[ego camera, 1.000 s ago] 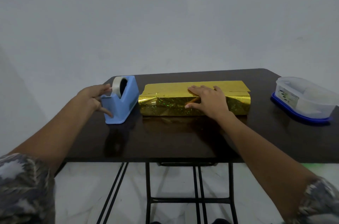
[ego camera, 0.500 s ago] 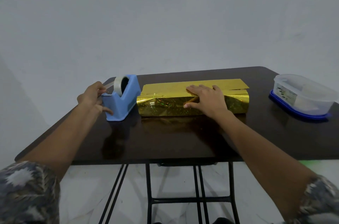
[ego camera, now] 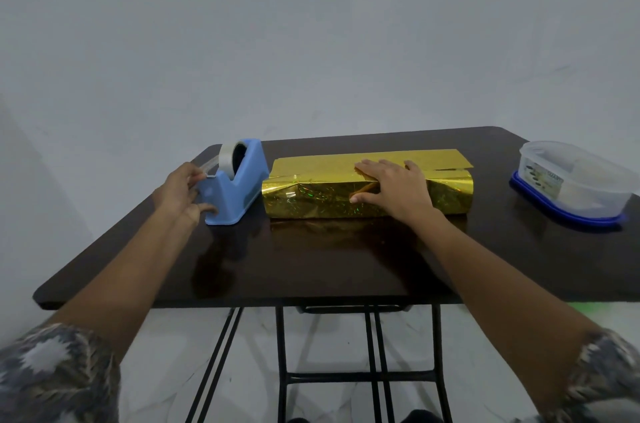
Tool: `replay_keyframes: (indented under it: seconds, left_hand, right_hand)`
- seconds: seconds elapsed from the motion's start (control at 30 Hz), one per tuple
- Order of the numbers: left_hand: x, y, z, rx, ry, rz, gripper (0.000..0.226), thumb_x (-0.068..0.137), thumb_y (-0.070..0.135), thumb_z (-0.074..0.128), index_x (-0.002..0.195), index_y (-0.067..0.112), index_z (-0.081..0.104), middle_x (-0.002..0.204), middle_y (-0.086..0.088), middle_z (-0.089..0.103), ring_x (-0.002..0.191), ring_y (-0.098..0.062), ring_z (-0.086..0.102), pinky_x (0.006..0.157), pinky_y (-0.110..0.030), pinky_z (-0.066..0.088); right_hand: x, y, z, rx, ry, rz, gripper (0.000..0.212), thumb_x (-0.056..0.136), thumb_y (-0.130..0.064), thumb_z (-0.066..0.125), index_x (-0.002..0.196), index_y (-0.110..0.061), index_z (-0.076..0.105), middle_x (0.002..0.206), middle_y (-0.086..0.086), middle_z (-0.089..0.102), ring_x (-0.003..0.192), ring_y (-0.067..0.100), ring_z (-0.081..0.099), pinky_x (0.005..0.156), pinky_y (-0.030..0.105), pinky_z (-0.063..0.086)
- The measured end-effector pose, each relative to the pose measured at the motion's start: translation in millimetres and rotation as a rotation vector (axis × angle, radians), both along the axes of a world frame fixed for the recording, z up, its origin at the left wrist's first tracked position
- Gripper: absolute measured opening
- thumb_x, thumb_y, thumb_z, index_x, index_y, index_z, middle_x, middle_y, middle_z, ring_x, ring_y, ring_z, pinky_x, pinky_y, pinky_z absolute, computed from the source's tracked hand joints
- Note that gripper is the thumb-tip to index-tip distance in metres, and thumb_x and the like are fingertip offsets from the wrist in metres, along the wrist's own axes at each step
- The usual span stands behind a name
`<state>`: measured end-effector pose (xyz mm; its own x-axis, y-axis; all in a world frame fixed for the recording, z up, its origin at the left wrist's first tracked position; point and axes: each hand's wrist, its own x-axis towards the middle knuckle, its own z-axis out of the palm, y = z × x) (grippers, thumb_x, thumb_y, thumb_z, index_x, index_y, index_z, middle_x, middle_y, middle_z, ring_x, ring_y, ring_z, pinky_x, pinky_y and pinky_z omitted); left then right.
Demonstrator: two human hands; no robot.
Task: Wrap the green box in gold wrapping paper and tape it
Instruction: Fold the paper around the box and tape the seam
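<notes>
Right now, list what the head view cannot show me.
Green box: wholly covered by the gold paper.
Tape end: the left hand hides it at the blue dispenser; pinched or not, unclear.
Paper seam: partly under the right hand.
Plastic container contents: blurred by cloudy walls.

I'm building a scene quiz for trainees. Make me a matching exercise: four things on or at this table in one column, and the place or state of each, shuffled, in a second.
1. tape dispenser
2. gold-wrapped box
3. clear container
4. left hand

A. pressed under the flat right hand
B. near the right edge of the table
C. light blue, left of the box
D. touching the dispenser's front end

Pairs: 1-C, 2-A, 3-B, 4-D
</notes>
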<state>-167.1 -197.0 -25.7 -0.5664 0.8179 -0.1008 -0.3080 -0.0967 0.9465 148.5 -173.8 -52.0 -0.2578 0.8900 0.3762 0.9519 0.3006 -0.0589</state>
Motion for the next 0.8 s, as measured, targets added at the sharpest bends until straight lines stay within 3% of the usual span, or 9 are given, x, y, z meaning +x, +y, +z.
replay_keyframes:
  seconds: [0.23, 0.53, 0.67, 0.8]
  left_hand:
    - [-3.3, -0.5, -6.6, 0.071, -0.023, -0.005, 0.012, 0.080, 0.007, 0.057, 0.069, 0.012, 0.055, 0.069, 0.000, 0.053, 0.083, -0.015, 0.056, 0.057, -0.040, 0.047]
    - [-4.4, -3.8, -18.7, 0.123, -0.095, 0.023, 0.017, 0.076, 0.005, 0.053, 0.061, 0.013, 0.051, 0.046, 0.007, 0.050, 0.074, -0.009, 0.056, 0.064, -0.043, 0.053]
    - [-4.9, -6.8, -25.1, 0.134, -0.145, 0.049, 0.022, 0.077, 0.004, 0.051, 0.058, 0.014, 0.046, 0.051, 0.005, 0.044, 0.067, -0.008, 0.051, 0.070, -0.044, 0.054]
    - [-2.1, -9.6, -27.6, 0.104, -0.165, 0.057, 0.017, 0.077, 0.010, 0.052, 0.062, 0.015, 0.047, 0.053, 0.005, 0.045, 0.071, -0.009, 0.054, 0.080, -0.046, 0.054]
  right_hand:
    - [-0.5, 1.4, -1.7, 0.008, 0.011, 0.005, 0.073, 0.082, -0.065, 0.049, 0.145, -0.031, 0.032, 0.152, -0.008, 0.033, 0.141, 0.016, 0.027, 0.116, 0.047, 0.018]
    - [-1.2, 1.2, -1.3, 0.007, 0.010, -0.003, 0.073, 0.082, -0.064, 0.049, 0.145, -0.031, 0.031, 0.151, -0.008, 0.034, 0.141, 0.016, 0.028, 0.115, 0.046, 0.018]
    - [-1.4, 0.2, -1.1, 0.011, 0.019, -0.006, 0.073, 0.082, -0.064, 0.049, 0.145, -0.031, 0.032, 0.151, -0.007, 0.035, 0.141, 0.016, 0.029, 0.115, 0.046, 0.018]
    - [-2.1, 0.3, -1.8, 0.011, 0.015, -0.006, 0.074, 0.082, -0.064, 0.049, 0.145, -0.031, 0.032, 0.151, -0.007, 0.035, 0.140, 0.016, 0.030, 0.115, 0.046, 0.019]
